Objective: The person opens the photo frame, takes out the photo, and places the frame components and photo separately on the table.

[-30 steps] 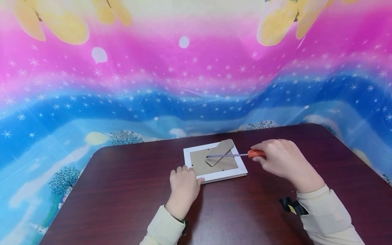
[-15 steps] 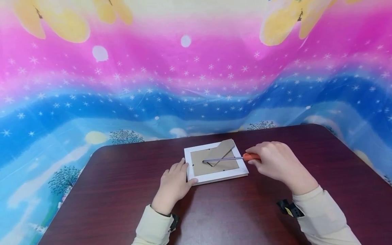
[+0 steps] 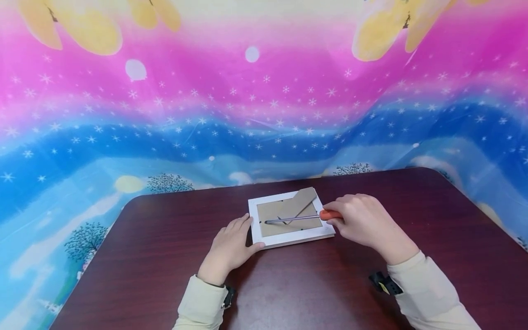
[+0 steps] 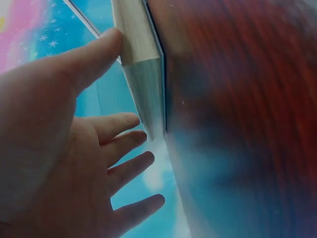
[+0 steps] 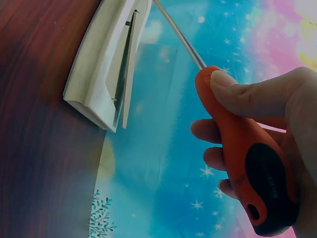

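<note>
FYI, no txt you can read w/ certainty. Your screwdriver (image 5: 230,126) has the clearest marking: on the blk panel (image 5: 270,168) set in its orange handle (image 5: 238,153), the R-wrist cam shows a short line of sm. lettering (image 5: 272,182) running lengthwise, approx. mid-panel. Too faint for you to make out, so can't tell you brand or no. In the head view your handle's too tiny to show it. Re your R wrist: the blk strap (image 3: 393,285) bears a yellow patch (image 3: 384,288); too sm. for you to tell if it's a label.
</note>
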Demonstrator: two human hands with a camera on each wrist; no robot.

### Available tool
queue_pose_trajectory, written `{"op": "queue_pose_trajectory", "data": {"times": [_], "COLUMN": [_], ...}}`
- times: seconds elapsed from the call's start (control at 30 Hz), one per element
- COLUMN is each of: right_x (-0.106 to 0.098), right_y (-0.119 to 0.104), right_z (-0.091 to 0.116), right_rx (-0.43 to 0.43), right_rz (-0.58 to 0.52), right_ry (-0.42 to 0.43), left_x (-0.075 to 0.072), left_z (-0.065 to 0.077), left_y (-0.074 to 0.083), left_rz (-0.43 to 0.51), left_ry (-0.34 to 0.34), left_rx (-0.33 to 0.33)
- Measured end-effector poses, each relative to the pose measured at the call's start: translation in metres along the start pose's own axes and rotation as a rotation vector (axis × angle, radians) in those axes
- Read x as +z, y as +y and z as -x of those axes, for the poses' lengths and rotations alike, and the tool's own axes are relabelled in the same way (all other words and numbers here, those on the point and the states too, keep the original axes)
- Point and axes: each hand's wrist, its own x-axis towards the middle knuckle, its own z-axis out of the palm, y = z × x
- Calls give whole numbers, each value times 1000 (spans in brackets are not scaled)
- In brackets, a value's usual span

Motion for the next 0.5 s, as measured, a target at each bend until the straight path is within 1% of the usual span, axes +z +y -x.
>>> {"op": "queue_pose_trajectory", "data": {"times": [0.13,0.33,0.5], "right_x": [3,6,8], "right_y": [-1,-2,-1], "right_z": [0,0,0], "right_rx": [6,29,22], "right_rz": [-2,-4,-4], "right_ry": [-15,-64,-57], "left_x": [0,-1,0], "left_z": [0,-1,-1], "left_y": [0,0,1], "left_rz": [10,16,28], "left_ry": [-1,-1,-8], "left_rx": [11,21,18]}}
